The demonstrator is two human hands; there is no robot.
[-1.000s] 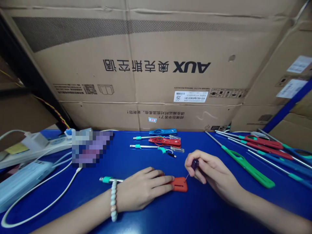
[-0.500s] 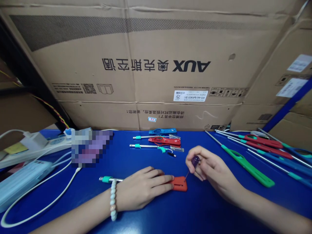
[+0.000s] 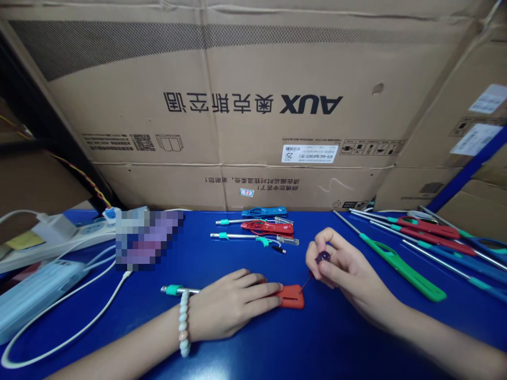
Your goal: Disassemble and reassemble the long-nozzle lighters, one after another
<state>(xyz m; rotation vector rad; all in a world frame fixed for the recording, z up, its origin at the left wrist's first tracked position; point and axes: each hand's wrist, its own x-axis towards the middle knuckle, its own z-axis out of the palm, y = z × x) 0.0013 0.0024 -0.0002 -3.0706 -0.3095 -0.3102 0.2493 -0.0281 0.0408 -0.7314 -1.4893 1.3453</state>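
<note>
My left hand (image 3: 237, 306), wearing a bead bracelet, lies over an orange-red long-necked lighter (image 3: 292, 296) and holds it down on the blue table. Its metal tube with a green collar (image 3: 173, 290) sticks out to the left, while the middle is hidden by my fingers. Between the curled fingers of my right hand (image 3: 340, 266) is a screwdriver (image 3: 323, 257) with a dark purple handle. The thin shaft slants down to the left, its tip at the right end of the lighter's body.
Lighter parts lie behind my hands: a blue casing (image 3: 264, 211), a red casing (image 3: 273, 229) and metal tubes (image 3: 237, 236). At right are a green lighter (image 3: 404, 269) and several others. A power bank (image 3: 43, 295), cable and power strip (image 3: 95, 229) occupy the left. A cardboard box (image 3: 237, 63) stands behind.
My right hand has shifted slightly to the right, and the screwdriver leans over further, its tip still at the lighter. My left hand and the lighter stay nearly in place.
</note>
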